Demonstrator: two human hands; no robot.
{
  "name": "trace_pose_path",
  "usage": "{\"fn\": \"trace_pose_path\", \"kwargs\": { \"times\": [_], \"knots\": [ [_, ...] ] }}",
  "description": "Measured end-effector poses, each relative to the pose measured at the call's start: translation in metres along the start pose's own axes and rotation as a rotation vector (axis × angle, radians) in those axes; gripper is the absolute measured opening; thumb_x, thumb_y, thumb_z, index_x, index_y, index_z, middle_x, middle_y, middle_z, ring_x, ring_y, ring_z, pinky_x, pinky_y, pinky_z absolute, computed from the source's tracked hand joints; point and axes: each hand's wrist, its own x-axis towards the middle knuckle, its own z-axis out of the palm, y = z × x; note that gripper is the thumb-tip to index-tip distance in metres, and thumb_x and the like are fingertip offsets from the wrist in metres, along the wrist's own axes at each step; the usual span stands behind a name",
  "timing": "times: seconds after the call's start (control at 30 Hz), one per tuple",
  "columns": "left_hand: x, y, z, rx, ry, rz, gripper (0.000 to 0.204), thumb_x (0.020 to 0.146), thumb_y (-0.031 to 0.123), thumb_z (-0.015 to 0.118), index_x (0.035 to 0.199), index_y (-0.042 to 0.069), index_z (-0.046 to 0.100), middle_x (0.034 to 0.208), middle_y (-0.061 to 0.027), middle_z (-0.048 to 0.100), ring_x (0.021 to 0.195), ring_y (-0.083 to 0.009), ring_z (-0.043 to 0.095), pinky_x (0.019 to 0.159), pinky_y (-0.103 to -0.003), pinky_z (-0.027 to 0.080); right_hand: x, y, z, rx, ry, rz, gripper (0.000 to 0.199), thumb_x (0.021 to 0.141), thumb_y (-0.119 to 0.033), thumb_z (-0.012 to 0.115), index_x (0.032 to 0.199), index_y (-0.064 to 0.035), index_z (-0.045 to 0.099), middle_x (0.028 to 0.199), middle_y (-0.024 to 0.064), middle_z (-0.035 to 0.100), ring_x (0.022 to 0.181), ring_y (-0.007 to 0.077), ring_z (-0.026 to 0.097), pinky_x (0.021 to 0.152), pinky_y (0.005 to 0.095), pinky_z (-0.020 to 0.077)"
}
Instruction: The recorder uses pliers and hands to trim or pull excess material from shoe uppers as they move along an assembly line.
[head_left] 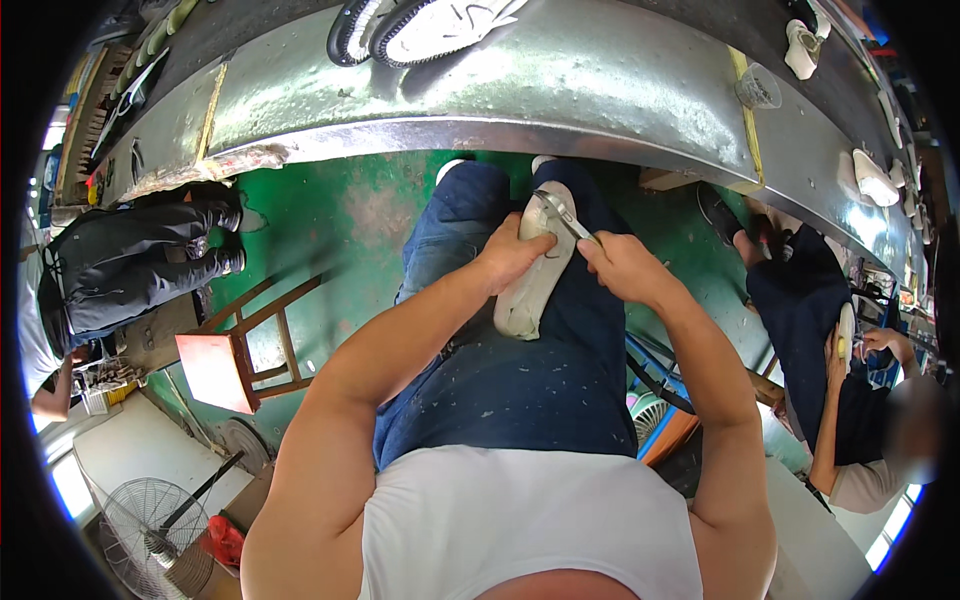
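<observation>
A white shoe upper (524, 300), seemingly stretched over a last with its bottom side up, lies along my right thigh. My left hand (512, 250) grips it from the left side, with the thumb pressed on its bottom face. My right hand (626, 268) is closed round the handle of metal pincers (564, 214). Their head rests at the far end of the upper, just beyond my left thumb. Whether the jaws pinch the material is too small to tell.
A metal-topped bench (560, 90) crosses in front, bearing white sneakers with black soles (440, 32) and a clear plastic cup (760, 86). A wooden stool (220, 370) stands left. One person (130, 255) is at the left; another (830, 330) sits right, handling a shoe. A fan (155, 535) stands lower left.
</observation>
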Motion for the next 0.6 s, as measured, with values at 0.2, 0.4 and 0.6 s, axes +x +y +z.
{"fn": "trace_pose_path", "kwargs": {
  "times": [0.2,0.4,0.6],
  "knots": [
    [0.002,0.0,-0.008,-0.001,-0.107,-0.002,0.063,0.081,0.026,0.076,0.128,-0.006,0.047,0.115,-0.02,0.063,0.104,-0.0279,0.065,0.089,-0.039,0.054,-0.017,0.017,0.015,0.034,0.06,-0.066,0.044,0.099,-0.038,0.053,0.093,0.0047,0.062,0.086,0.0299,0.065,0.085,0.0477,0.063,0.075,0.0494,0.0489],
    [0.007,0.009,-0.023,-0.137,-0.35,-0.168,0.067,0.089,0.023,0.074,0.142,0.003,0.039,0.129,-0.0134,0.06,0.118,-0.0241,0.06,0.102,-0.043,0.048,-0.063,0.008,-0.007,0.217,-0.272,0.175,0.035,0.096,-0.031,0.06,0.093,0.0037,0.062,0.08,0.0209,0.066,0.076,0.035,0.065,0.069,0.0414,0.0512],
    [0.005,0.013,-0.022,-0.164,-0.396,-0.206,0.069,0.089,0.026,0.074,0.145,0.007,0.037,0.131,-0.0112,0.059,0.12,-0.0235,0.059,0.1,-0.045,0.049,-0.065,0.001,0.027,-0.176,-0.162,-0.155,0.042,0.094,-0.031,0.063,0.118,0.0037,0.06,0.093,0.0232,0.067,0.089,0.039,0.067,0.074,0.0447,0.053]
  ]
}}
